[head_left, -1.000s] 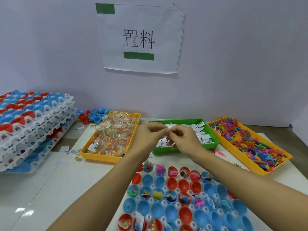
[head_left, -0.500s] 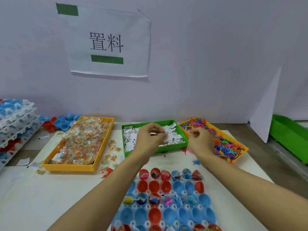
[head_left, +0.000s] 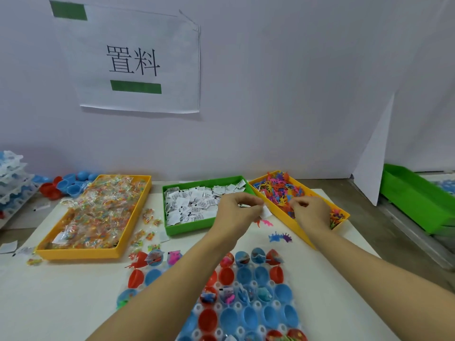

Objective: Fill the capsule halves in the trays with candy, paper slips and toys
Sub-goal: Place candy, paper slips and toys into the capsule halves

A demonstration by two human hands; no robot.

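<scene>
White table [head_left: 61, 303], left hand [head_left: 235, 212] pinching paper slips [head_left: 266, 212], right hand [head_left: 311, 212] curled, grasp perhaps hidden.

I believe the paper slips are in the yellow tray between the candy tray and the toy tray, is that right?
Not quite: the head view shows the paper slips in a green tray, not a yellow one. It does sit between the candy tray and the toy tray.

Red and blue capsule halves [head_left: 248, 316] sit open-side up in a tray, some filled
</scene>
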